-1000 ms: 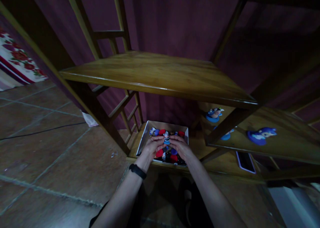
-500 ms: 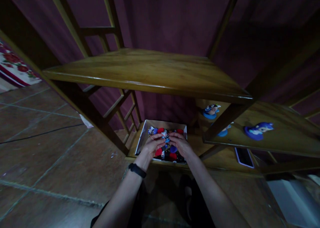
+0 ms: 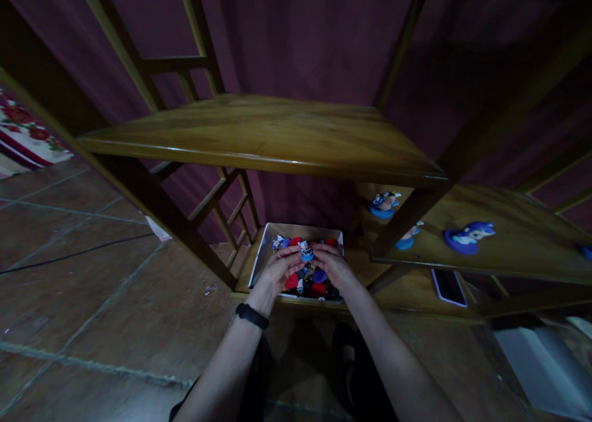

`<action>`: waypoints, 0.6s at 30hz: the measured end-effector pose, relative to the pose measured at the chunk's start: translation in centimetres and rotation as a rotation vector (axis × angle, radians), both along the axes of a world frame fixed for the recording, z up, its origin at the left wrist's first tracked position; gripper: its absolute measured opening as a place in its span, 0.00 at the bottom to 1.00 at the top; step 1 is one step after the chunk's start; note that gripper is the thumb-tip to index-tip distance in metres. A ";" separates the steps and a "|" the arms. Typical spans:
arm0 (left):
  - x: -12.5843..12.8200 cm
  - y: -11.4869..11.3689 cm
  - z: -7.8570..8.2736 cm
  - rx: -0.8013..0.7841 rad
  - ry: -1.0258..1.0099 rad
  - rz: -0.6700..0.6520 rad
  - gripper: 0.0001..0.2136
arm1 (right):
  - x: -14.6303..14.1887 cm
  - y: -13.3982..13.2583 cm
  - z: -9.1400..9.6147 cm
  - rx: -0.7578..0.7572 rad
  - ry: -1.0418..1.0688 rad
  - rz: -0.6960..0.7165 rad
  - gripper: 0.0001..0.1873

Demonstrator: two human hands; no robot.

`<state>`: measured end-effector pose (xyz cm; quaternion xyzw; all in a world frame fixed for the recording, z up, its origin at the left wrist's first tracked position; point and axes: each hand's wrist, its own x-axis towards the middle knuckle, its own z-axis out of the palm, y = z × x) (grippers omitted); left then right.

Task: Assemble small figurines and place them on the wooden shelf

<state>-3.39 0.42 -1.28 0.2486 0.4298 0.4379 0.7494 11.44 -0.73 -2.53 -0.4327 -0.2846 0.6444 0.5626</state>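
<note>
Between my two hands is a small figurine (image 3: 306, 250) with a pale head and a blue round base. My left hand (image 3: 281, 269) grips it from the left, its fingers closed against the side. From the right, the fingertips of my right hand (image 3: 333, 264) close on the same figurine. Both hands are over an open white cardboard box (image 3: 259, 256), which stands on the low wooden shelf. Inside the box lie several more figurines with red, blue and black parts, partly covered by my hands; a purple-blue one (image 3: 279, 243) shows at the back left.
A wooden shelf board (image 3: 259, 135) juts out above the box. To the right, a purple figurine (image 3: 469, 237) and a blue-based figurine (image 3: 383, 205) stand on another board (image 3: 435, 263). A phone (image 3: 449, 287) lies below them. A slanting post (image 3: 411, 221) separates the sections.
The view has shifted slightly, so the shelf and right-hand figurines appear further left. Between my hands the held figurine has turned a little, showing its blue base more fully.
</note>
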 end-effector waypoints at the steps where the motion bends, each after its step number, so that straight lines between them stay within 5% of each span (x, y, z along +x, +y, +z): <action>1: 0.0 0.0 0.1 0.004 0.001 0.005 0.12 | 0.0 0.0 0.0 0.002 0.012 -0.006 0.10; 13: 0.9 -1.6 -0.9 0.101 -0.012 0.074 0.09 | 0.1 -1.5 -0.9 0.043 0.129 -0.028 0.10; 18: 0.6 -3.6 -0.3 0.114 -0.046 0.073 0.10 | 0.1 -3.8 0.1 0.062 0.155 0.013 0.15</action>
